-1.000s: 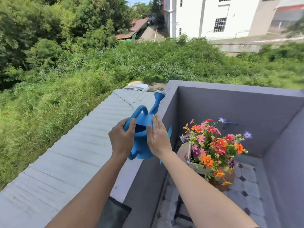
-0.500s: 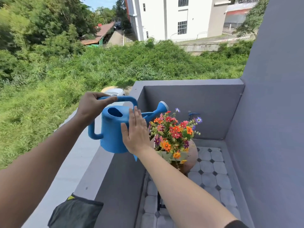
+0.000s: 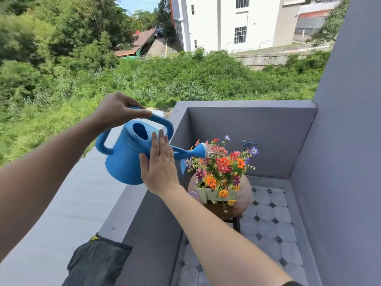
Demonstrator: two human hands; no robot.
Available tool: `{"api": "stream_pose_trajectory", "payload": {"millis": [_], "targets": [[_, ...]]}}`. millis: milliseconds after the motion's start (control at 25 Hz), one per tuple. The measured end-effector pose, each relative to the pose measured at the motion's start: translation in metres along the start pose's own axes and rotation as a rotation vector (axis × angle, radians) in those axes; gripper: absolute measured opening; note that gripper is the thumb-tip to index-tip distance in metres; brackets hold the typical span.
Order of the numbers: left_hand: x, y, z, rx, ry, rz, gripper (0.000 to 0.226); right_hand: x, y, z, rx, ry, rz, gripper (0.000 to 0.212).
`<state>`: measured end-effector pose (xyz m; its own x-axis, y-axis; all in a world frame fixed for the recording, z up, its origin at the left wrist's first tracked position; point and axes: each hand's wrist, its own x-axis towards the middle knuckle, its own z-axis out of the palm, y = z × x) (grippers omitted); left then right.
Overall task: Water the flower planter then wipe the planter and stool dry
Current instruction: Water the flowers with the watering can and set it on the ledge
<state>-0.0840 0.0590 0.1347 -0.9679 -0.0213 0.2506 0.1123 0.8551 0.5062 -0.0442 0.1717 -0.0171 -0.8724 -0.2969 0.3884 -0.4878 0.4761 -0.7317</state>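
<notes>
The blue watering can (image 3: 127,155) was tipped with its spout pointing toward 3 o'clock, spraying onto the flower planter (image 3: 218,194) on the round stool (image 3: 245,201). The left hand (image 3: 118,111) was curled around the top handle, and the right hand (image 3: 159,164) lay flat, fingers spread, against the can's side. The grey parapet (image 3: 132,203) ran below at 6 o'clock, with tiled floor (image 3: 268,226) free at 4 o'clock; half a second before, the spout had been tilted higher.

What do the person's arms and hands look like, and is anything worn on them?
Both arms are bare up to the frame edge. The left hand and right hand have no gloves, rings or watch that I can see. Only a dark sleeve edge shows at the bottom of the right arm.
</notes>
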Motion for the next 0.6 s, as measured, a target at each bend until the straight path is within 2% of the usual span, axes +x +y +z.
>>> {"api": "stream_pose_trajectory", "payload": {"millis": [600], "targets": [[-0.003, 0.043, -0.025, 0.292, -0.221, 0.075, 0.026, -0.012, -0.027, 0.000, 0.051, -0.025, -0.071, 0.066]]}}
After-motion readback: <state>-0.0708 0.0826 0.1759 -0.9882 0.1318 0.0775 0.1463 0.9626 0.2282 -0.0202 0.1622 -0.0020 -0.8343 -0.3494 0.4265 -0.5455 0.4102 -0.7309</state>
